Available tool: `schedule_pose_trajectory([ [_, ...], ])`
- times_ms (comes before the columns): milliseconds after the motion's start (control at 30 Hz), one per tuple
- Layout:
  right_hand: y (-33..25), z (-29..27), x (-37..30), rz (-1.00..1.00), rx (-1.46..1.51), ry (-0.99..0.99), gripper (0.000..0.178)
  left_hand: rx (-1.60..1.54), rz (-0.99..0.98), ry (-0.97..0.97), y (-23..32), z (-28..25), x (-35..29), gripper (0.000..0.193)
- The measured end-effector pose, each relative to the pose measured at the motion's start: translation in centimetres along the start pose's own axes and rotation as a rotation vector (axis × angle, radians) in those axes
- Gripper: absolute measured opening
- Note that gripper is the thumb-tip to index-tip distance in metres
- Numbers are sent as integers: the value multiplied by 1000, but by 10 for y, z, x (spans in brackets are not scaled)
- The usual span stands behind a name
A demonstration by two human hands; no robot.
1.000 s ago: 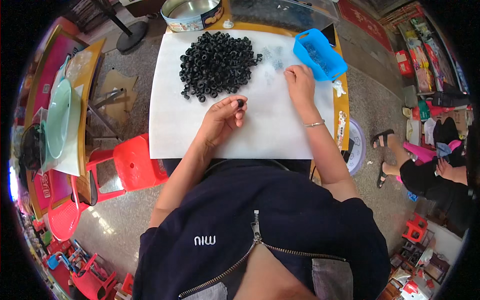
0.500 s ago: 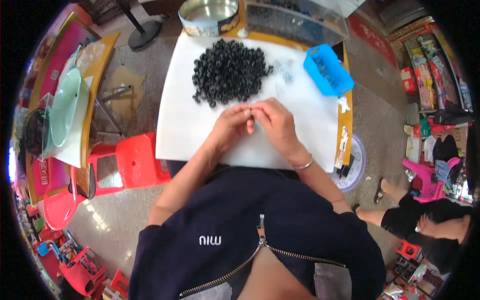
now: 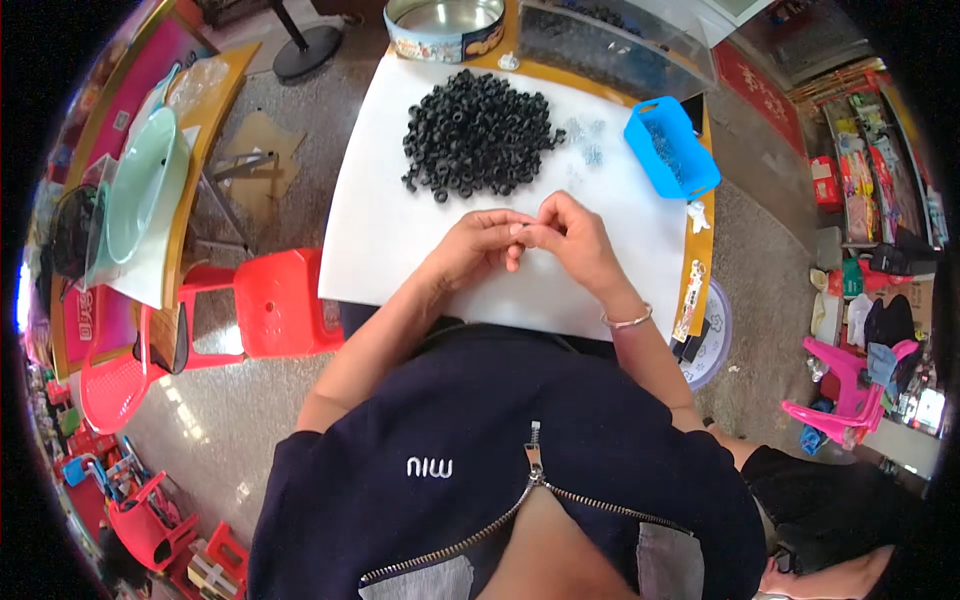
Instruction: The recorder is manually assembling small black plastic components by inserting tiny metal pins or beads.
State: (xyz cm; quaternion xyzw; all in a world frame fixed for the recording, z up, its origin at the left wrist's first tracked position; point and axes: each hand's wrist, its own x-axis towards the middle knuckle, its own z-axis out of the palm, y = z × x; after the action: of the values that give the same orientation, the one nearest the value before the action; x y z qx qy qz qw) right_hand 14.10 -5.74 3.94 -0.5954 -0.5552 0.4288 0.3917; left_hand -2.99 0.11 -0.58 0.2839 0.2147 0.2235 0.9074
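Observation:
My left hand (image 3: 478, 243) and my right hand (image 3: 577, 240) meet fingertip to fingertip over the white tabletop sheet (image 3: 400, 240). Both are closed in a pinch; whatever lies between the fingers is too small or hidden to name. Just beyond them is a heap of small black ring-shaped pieces (image 3: 475, 135). To its right a scatter of tiny bluish-silver pieces (image 3: 590, 140) lies on the sheet. A bright blue plastic basket (image 3: 700, 185) at the right edge holds more such tiny pieces.
At the far edge stand a round tin (image 3: 425, 45) and a clear plastic bin (image 3: 610, 50) with dark contents. A red stool (image 3: 275, 305) is close on the left, near a side table with a green basin (image 3: 150, 185). Another person (image 3: 840, 510) sits at lower right.
My right hand has its fingers more bent, with the knuckles raised, still meeting the left fingertips. The whole view has shifted slightly. At lower right the other person's arm has moved lower.

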Motion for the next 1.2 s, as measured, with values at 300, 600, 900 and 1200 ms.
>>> schedule_pose_trajectory([
  [300, 9, -4, 12, -27, 56, 202, 8, -176, 30, -141, 0, -11, -4, 27],
  [600, 34, 22, 55, -598, -731, 363, 13, -212, 22, -210, 1, -11, -6, 27],
  [900, 16, 14, 38, -154, -30, 277, 8, -238, 121, -41, 0, -8, -2, 30],
  [1200, -4, 12, 12, -7, 411, 134, 13, -273, 178, -12, 0, -10, 1, 29],
])
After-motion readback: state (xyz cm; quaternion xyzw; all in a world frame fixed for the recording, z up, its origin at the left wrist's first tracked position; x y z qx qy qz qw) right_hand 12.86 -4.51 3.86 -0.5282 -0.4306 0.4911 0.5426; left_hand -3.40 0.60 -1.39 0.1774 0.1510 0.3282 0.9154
